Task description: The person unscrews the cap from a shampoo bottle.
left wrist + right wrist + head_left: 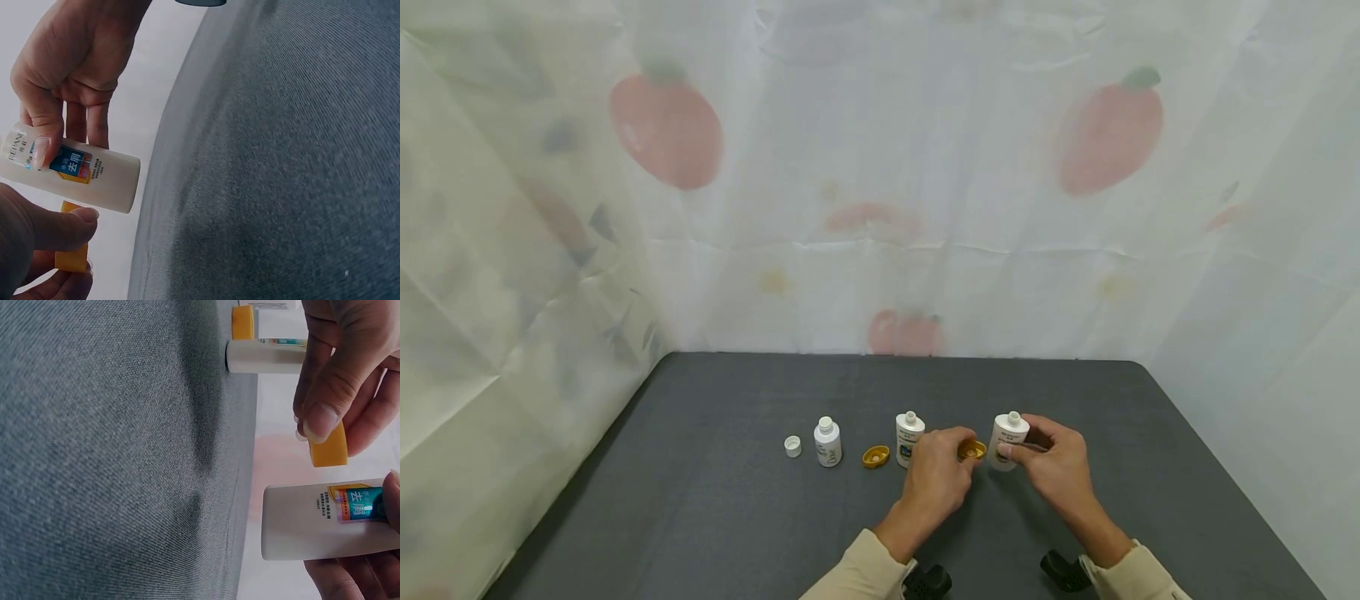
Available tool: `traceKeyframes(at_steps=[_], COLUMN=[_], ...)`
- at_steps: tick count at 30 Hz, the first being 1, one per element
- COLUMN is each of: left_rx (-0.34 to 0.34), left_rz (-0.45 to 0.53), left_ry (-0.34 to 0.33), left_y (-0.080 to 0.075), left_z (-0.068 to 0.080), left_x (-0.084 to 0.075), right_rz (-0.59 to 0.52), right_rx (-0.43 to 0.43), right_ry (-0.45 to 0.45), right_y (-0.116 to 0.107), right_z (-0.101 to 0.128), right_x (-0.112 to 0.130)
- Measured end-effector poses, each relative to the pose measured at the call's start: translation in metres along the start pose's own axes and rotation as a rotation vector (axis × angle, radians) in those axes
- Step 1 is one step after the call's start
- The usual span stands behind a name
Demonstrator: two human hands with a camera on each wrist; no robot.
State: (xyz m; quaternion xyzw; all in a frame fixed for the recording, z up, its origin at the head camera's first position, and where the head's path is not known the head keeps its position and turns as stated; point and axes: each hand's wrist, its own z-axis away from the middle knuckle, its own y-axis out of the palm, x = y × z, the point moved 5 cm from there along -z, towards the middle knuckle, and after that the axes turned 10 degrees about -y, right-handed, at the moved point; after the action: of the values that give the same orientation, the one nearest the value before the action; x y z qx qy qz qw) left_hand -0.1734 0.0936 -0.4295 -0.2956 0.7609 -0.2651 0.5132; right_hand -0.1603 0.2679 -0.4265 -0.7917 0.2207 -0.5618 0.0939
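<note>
My left hand [936, 477] pinches an orange-yellow bottle cap [329, 447] between thumb and fingers. Just right of it, my right hand [1062, 465] grips a white shampoo-style bottle [294, 522] with a blue and orange label, its bare neck pointing up in the head view. The cap and this bottle are close together but apart. In the left wrist view the bottle's base appears clear of the tabletop. A second uncapped white bottle [909, 429] stands behind my left hand, partly hidden by it.
Left of the hands, another orange-yellow cap [876, 456], a small round white bottle [827, 443] and a white screw cap [792, 447] are on the dark grey table [715, 517]. A pale fruit-print curtain [865, 292] borders the table's back and sides.
</note>
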Motion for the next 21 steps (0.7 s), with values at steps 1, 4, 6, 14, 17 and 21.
traceKeyframes(at_steps=[1,4,6,14,17,21], left_rx=[0.002,0.006,0.01,0.002,0.0,-0.013], left_rz=[-0.005,-0.023,-0.036,-0.061,-0.069,-0.087], left_ry=[-0.002,-0.003,-0.004,-0.005,0.0,0.009], left_y=[0.0008,0.0027,0.0034,0.0047,0.0057,0.007], left_z=[0.0,0.0001,0.0002,0.0008,0.0004,0.0003], left_x=[0.0006,0.0012,0.0008,-0.0004,-0.0003,0.0004], right_rz=[-0.001,-0.001,0.0,0.0,0.004,0.007], right_rx=[0.001,0.006,0.009,0.014,0.014,0.017], right_ry=[0.005,0.016,0.023,0.028,0.031,0.037], right_y=[0.0,0.0001,0.0001,0.0012,0.0018,0.0031], right_z=[-0.0001,-0.0006,-0.0009,-0.0016,-0.0019,-0.0022], right_x=[-0.0005,-0.0014,-0.0016,-0.0034,-0.0047,-0.0068])
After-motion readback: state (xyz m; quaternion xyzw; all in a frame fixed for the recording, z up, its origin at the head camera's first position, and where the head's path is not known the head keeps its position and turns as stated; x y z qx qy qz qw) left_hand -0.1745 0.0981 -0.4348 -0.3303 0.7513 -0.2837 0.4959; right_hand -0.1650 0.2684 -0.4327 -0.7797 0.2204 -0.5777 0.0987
